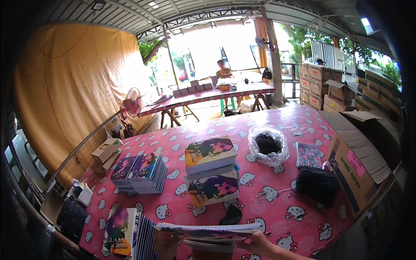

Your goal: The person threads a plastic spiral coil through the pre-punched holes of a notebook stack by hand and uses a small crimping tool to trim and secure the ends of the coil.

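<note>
Low in the head view, my left hand (167, 245) and my right hand (258, 246) grip the two ends of a notebook (208, 233) with a colourful cover, seen nearly edge-on. Its white pages show along the top edge. Both hands are closed on it, with some fingers hidden beneath. Just beyond it lies a dark, rounded object (231, 214) whose kind I cannot tell. Farther on, two neighbouring piles of illustrated notebooks (211, 151) stand in the middle of the table. Beside my left hand is another notebook stack (119, 234), with striped, bound edges next to it.
More notebook stacks (138, 171) stand on the left of the pink patterned table (268, 208). To the right are a clear bag (284, 151) of black material, a bundle of black coils (316, 186) and an open carton (357, 173). A person (224, 71) sits at a far table.
</note>
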Tool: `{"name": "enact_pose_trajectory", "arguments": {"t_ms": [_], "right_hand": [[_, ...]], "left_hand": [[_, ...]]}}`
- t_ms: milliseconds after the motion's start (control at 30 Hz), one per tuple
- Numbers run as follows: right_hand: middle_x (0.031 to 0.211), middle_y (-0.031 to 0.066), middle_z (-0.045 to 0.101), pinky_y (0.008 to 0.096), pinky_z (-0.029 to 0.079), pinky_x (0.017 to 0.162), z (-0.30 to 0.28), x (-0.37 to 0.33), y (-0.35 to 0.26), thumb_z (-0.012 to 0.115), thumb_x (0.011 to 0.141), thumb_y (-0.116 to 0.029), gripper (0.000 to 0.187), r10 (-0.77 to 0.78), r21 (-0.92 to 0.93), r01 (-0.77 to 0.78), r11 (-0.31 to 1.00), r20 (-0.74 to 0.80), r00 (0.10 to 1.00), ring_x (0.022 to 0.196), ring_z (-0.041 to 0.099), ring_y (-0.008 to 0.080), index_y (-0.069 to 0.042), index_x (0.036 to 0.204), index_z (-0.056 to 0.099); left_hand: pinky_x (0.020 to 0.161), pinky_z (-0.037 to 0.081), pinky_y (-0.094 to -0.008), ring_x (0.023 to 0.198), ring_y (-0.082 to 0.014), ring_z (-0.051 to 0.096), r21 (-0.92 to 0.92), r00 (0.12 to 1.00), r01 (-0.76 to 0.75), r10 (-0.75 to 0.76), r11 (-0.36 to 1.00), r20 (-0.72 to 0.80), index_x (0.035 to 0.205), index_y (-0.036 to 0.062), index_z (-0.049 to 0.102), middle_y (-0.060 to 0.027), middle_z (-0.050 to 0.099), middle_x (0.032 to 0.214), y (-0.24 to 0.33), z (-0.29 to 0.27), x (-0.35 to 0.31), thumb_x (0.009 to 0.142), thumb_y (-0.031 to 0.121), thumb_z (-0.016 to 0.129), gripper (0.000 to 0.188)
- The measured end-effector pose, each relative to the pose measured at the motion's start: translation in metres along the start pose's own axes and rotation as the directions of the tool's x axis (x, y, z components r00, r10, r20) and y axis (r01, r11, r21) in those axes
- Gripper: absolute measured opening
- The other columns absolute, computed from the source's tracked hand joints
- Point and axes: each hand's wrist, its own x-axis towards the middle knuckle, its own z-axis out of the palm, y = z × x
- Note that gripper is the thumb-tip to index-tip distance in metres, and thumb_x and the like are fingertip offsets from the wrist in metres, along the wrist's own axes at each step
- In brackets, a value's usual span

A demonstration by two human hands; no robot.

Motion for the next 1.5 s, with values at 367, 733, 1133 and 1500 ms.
{"name": "enact_pose_trajectory", "arguments": {"t_ms": [367, 733, 1133, 1500], "right_hand": [[0.091, 0.0111, 0.066, 0.0317, 0.052, 0.072, 0.008, -0.014, 0.009, 0.068, 0.080, -0.005, 0.025, -0.109, -0.002, 0.109, 0.994, -0.069, 0.992, 0.080, 0.065, 0.0233, -0.003, 0.105, 0.064], [0.090, 0.0131, 0.066, 0.0324, 0.050, 0.069, 0.010, -0.008, 0.000, 0.069, 0.079, -0.003, 0.026, -0.082, -0.055, 0.075, 0.996, -0.135, 0.987, 0.080, 0.065, 0.0246, -0.001, 0.104, 0.063], [0.095, 0.0135, 0.065, 0.0334, 0.049, 0.077, 0.003, -0.021, 0.012, 0.068, 0.078, -0.004, 0.029, 0.086, -0.038, -0.084, 0.996, 0.058, 0.995, 0.088, 0.063, 0.0272, -0.002, 0.106, 0.061], [0.125, 0.0106, 0.049, 0.0301, 0.040, 0.091, 0.029, 0.007, -0.016, 0.063, 0.087, -0.011, 0.047, 0.162, 0.832, -0.048, 0.552, -0.051, 0.985, 0.109, 0.050, 0.0167, -0.005, 0.128, 0.041]], "left_hand": [[0.075, 0.053, -0.0280, 0.087, -0.0155, 0.061, -0.057, 0.998, -0.028, 0.031, 0.998, 0.049, 0.117, 0.0022, 0.049, -0.0056, 0.060, 0.101, 0.006, 0.002, -0.009, 0.071, -0.006, 0.071, 0.052], [0.073, 0.053, -0.0288, 0.088, -0.0169, 0.061, -0.228, 0.995, -0.074, 0.088, 0.971, 0.049, 0.107, 0.0031, 0.050, -0.0073, 0.060, 0.098, 0.019, 0.013, -0.005, 0.075, -0.007, 0.068, 0.038], [0.076, 0.049, -0.0265, 0.090, -0.0097, 0.057, 0.028, 0.987, -0.002, -0.003, 1.000, 0.163, 0.109, 0.0025, 0.049, -0.0057, 0.061, 0.096, -0.011, 0.005, -0.009, 0.077, -0.010, 0.065, 0.038], [0.076, 0.045, -0.0223, 0.086, -0.0101, 0.055, -0.037, 0.975, 0.196, -0.199, 0.980, -0.097, 0.117, 0.0030, 0.050, -0.0065, 0.059, 0.099, -0.023, 0.017, -0.012, 0.086, 0.022, 0.066, 0.040]]}}
